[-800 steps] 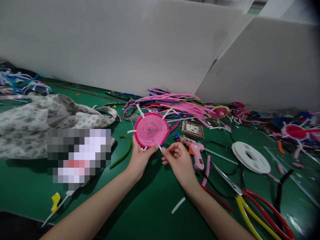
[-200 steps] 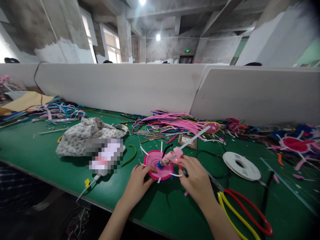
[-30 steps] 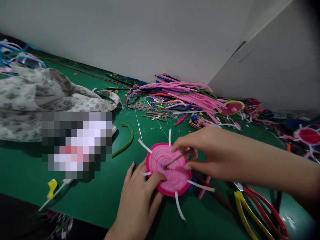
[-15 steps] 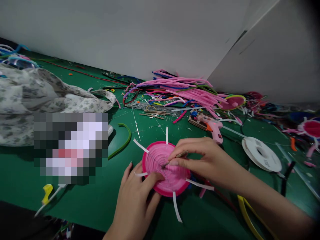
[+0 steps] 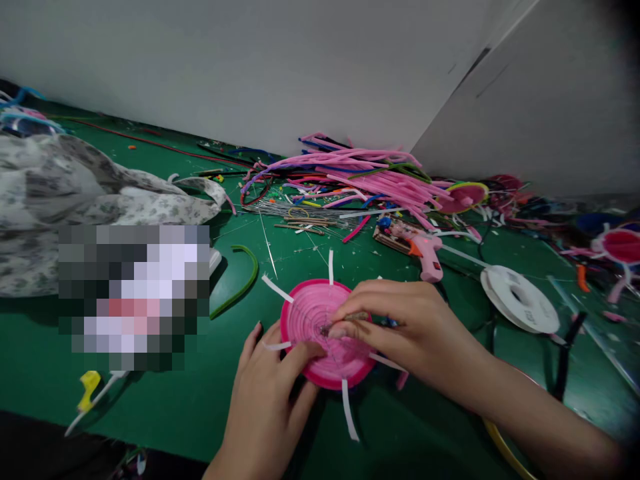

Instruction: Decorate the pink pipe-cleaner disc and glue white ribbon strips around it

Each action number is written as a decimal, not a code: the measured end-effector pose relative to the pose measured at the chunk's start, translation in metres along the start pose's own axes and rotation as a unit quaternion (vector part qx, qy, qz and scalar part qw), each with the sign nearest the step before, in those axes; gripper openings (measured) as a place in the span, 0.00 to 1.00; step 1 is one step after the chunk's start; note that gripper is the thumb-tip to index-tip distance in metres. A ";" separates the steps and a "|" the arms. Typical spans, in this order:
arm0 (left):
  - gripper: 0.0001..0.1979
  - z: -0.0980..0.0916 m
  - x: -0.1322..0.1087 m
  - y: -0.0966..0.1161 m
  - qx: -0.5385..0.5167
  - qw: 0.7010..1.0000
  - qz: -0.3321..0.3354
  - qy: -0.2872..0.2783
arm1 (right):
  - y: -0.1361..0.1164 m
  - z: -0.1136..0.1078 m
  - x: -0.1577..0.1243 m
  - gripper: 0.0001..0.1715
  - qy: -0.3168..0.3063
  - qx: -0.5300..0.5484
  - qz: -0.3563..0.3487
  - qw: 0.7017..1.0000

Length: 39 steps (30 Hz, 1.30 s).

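A round pink disc [image 5: 303,310] with coiled rings and a darker pink rim lies in front of me, white strips [image 5: 351,413] sticking out around its edge. My left hand [image 5: 273,387] grips it at the lower left, thumb on top and fingers at the rim and beneath. At the disc's centre, my right hand [image 5: 405,327] pinches a thin brown twig-like piece [image 5: 357,316] between thumb and fingers. The tip at the dark centre is partly hidden by the fingertips.
Behind lie a heap of pink pipe cleaners [image 5: 365,170], thin wires [image 5: 285,211] and a pink glue gun [image 5: 425,253]. A white ribbon spool [image 5: 520,300] is at right. Floral cloth [image 5: 120,193], a blurred-out patch and a green pipe cleaner [image 5: 245,283] are at left.
The view has shifted slightly. My right hand has turned a little at the disc's centre, and more of the brown piece shows. The left hand keeps its hold.
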<state>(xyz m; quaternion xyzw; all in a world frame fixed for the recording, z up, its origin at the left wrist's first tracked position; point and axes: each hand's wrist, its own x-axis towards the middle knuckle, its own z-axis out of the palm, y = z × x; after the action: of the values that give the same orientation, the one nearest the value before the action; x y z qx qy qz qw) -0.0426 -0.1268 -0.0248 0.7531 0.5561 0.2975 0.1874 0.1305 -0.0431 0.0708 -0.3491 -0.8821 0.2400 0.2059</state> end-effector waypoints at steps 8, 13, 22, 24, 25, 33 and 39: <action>0.11 -0.001 0.001 0.000 0.011 1.000 0.007 -0.008 | 0.005 0.003 0.002 0.04 0.000 -0.002 0.030 1.000; 0.12 -0.001 0.001 0.000 0.007 1.000 0.002 -0.007 | 0.005 0.006 0.001 0.05 0.015 0.007 0.052 0.999; 0.12 -0.002 0.001 0.000 -0.002 1.000 0.000 -0.018 | 0.006 0.006 0.003 0.05 0.008 0.054 0.121 0.991; 0.12 -0.001 0.001 0.000 -0.001 1.000 0.001 -0.016 | 0.006 0.007 0.003 0.05 0.011 0.056 0.124 0.991; 0.12 -0.001 0.001 0.000 0.000 1.000 0.002 -0.014 | 0.006 0.007 0.003 0.05 0.014 0.055 0.125 0.991; 0.11 -0.002 0.001 0.001 -0.012 1.000 -0.004 -0.012 | 0.007 0.002 0.004 0.05 0.001 0.044 0.106 0.993; 0.11 -0.002 0.001 0.001 -0.009 1.000 -0.007 -0.014 | 0.008 -0.006 0.005 0.04 -0.052 0.009 0.033 0.998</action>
<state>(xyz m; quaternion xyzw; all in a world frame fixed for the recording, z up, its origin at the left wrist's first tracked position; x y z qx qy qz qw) -0.0433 -0.1258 -0.0223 0.7516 0.5561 0.2908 0.2033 0.1343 -0.0332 0.0720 -0.3637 -0.8774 0.2721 0.1547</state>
